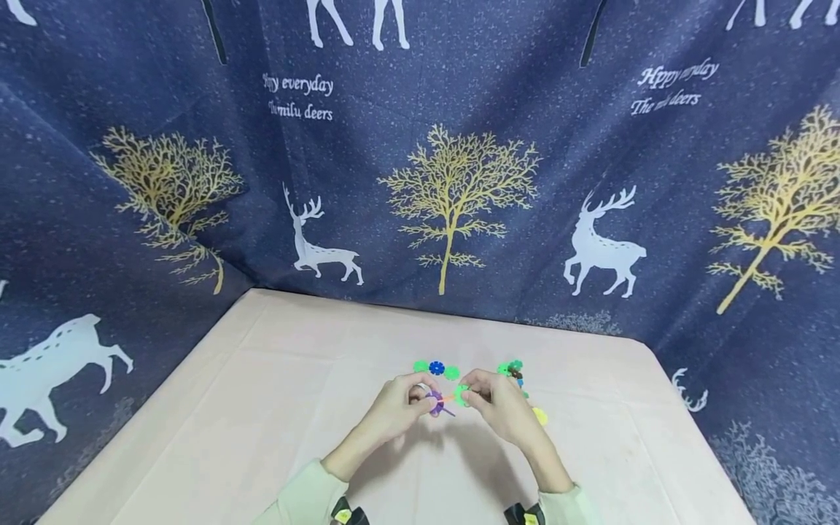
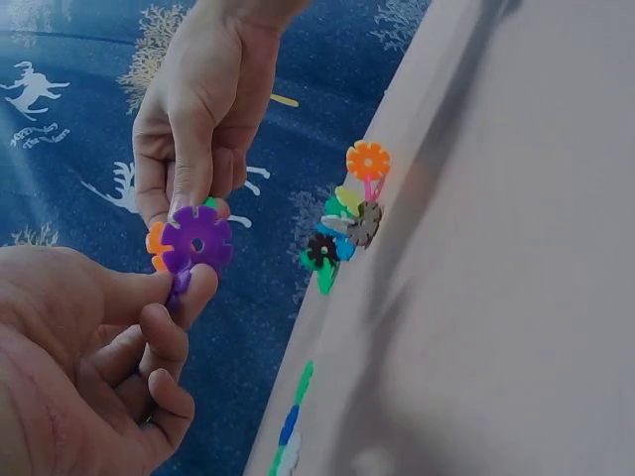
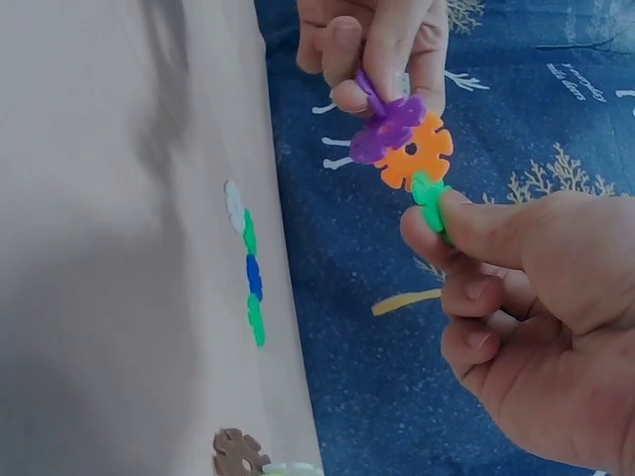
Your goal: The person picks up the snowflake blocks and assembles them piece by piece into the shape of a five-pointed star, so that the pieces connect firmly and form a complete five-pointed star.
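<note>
My left hand (image 1: 397, 401) pinches a purple snowflake disc (image 3: 365, 87) between thumb and forefinger. Slotted to it at an angle is a second purple disc (image 2: 198, 243), which joins an orange snowflake disc (image 3: 415, 151). At the orange disc's other edge stands a green snowflake disc (image 3: 430, 201), held between the thumb and forefinger of my right hand (image 1: 504, 402). The two hands face each other above the table, with the joined discs bridging them.
Beyond the hands a row of green, blue (image 1: 437, 368) and green discs lies on the pale tablecloth (image 1: 289, 408), with a white disc (image 3: 234, 206) at its end. A mixed cluster with a brown disc (image 2: 364, 224) and a yellow disc (image 1: 540, 415) sits by the right hand. A dark deer-print cloth (image 1: 367, 175) hangs behind.
</note>
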Available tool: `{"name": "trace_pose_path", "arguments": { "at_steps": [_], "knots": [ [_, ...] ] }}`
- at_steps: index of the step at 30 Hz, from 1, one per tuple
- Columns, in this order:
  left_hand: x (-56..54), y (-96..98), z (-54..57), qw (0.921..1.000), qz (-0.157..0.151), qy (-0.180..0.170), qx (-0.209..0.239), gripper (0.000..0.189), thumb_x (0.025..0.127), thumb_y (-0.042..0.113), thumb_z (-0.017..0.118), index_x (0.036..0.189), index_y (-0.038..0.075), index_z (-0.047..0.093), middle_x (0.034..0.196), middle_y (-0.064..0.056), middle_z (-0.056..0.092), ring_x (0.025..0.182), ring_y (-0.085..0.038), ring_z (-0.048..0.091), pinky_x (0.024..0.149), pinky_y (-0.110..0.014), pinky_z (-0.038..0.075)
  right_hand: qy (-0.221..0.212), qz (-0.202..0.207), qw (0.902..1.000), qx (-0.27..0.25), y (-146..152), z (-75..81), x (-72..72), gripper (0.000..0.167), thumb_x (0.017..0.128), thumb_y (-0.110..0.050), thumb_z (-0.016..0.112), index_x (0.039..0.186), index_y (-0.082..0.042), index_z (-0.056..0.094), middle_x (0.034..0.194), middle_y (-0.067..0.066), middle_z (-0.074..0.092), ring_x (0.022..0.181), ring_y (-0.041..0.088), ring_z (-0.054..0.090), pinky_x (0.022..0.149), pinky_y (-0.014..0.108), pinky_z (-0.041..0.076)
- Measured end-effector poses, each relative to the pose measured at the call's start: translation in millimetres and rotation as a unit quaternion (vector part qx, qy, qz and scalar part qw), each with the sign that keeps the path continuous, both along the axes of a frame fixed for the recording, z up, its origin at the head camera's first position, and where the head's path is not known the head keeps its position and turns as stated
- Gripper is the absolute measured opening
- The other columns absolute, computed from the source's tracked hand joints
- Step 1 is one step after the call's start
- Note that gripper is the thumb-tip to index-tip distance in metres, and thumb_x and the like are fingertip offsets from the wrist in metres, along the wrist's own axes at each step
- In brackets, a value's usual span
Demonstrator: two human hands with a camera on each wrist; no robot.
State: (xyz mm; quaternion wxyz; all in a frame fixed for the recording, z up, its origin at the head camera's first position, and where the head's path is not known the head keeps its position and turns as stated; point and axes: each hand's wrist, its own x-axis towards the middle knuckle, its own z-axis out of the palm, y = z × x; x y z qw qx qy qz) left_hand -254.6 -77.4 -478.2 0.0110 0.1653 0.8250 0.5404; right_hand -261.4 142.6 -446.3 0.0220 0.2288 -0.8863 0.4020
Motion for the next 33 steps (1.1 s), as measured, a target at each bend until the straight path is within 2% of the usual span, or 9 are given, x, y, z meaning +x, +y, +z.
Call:
{"name": "trace_pose_path", "arguments": {
  "at_steps": [8, 11, 17, 22, 27, 30, 33],
  "knots": [
    [1.3, -2.1, 2.9, 0.9999, 0.012, 0.006, -0.002, 0.015, 0.09, 0.002, 0.068, 0.095, 0.017, 0.069, 0.067, -0.007, 0.064, 0.052, -0.003, 0.046, 0.049, -0.019, 0.037, 0.02, 0.02, 0.9995, -0.014, -5.2, -2.4, -2.2, 0.008, 0.092, -0.005, 0.07, 0.096, -0.011, 0.071, 0.073, -0.002, 0.069, 0.058, 0.003, 0.051, 0.052, 0.023, 0.044],
    [1.3, -4.0, 4.0, 1.0, 0.002, 0.007, -0.004, 0.014, 0.09, 0.0, 0.067, 0.095, 0.014, 0.068, 0.07, -0.01, 0.066, 0.054, -0.005, 0.049, 0.05, -0.019, 0.039, 0.015, 0.028, 0.9995, -0.006, -7.6, -5.3, -3.6, 0.008, 0.092, -0.006, 0.069, 0.096, -0.012, 0.071, 0.073, -0.002, 0.068, 0.058, 0.003, 0.051, 0.051, 0.023, 0.044],
    [-0.4, -7.3, 1.1, 0.999, -0.039, -0.007, -0.022, 0.012, 0.093, 0.0, 0.063, 0.1, 0.009, 0.067, 0.074, -0.003, 0.067, 0.063, -0.016, 0.061, 0.056, -0.022, 0.046, -0.012, 0.031, 0.9994, 0.002, -7.8, -10.2, -5.1, 0.008, 0.094, -0.007, 0.068, 0.097, -0.013, 0.071, 0.076, -0.007, 0.067, 0.062, 0.007, 0.056, 0.054, 0.025, 0.047],
    [-1.3, -8.6, -4.1, 0.997, -0.064, -0.027, -0.034, 0.01, 0.1, 0.014, 0.06, 0.106, 0.011, 0.068, 0.077, -0.006, 0.068, 0.067, -0.02, 0.065, 0.064, -0.026, 0.048, -0.019, 0.042, 0.9988, 0.016, -7.6, -11.3, -7.4, 0.008, 0.096, -0.011, 0.066, 0.102, -0.013, 0.071, 0.076, -0.004, 0.067, 0.062, 0.007, 0.054, 0.054, 0.024, 0.046],
    [-1.5, -7.2, -4.4, 0.9959, -0.073, -0.028, -0.045, 0.025, 0.1, 0.033, 0.062, 0.113, 0.013, 0.068, 0.075, -0.006, 0.07, 0.066, -0.025, 0.066, 0.062, -0.025, 0.046, -0.018, 0.059, 0.9979, 0.023, -9.5, -9.0, -10.6, 0.009, 0.097, -0.015, 0.066, 0.104, -0.015, 0.072, 0.075, 0.003, 0.065, 0.059, 0.004, 0.047, 0.053, 0.023, 0.043],
    [-1.6, -6.2, -4.2, 0.9944, -0.083, -0.016, -0.065, 0.028, 0.098, 0.037, 0.064, 0.112, 0.014, 0.069, 0.073, -0.003, 0.07, 0.063, -0.02, 0.064, 0.06, -0.024, 0.046, -0.02, 0.073, 0.9969, 0.02, -11.0, -7.6, -11.9, 0.011, 0.098, -0.016, 0.065, 0.105, -0.015, 0.073, 0.083, -0.002, 0.069, 0.064, 0.006, 0.054, 0.058, 0.024, 0.048],
    [-0.8, -5.6, -4.8, 0.993, -0.091, -0.009, -0.074, 0.026, 0.098, 0.038, 0.063, 0.11, 0.016, 0.071, 0.072, 0.003, 0.068, 0.064, -0.013, 0.063, 0.064, -0.025, 0.048, -0.025, 0.083, 0.996, 0.02, -11.9, -7.6, -13.5, 0.014, 0.098, -0.017, 0.064, 0.108, -0.015, 0.074, 0.095, -0.004, 0.072, 0.074, 0.01, 0.062, 0.065, 0.025, 0.052]
  ]
}}
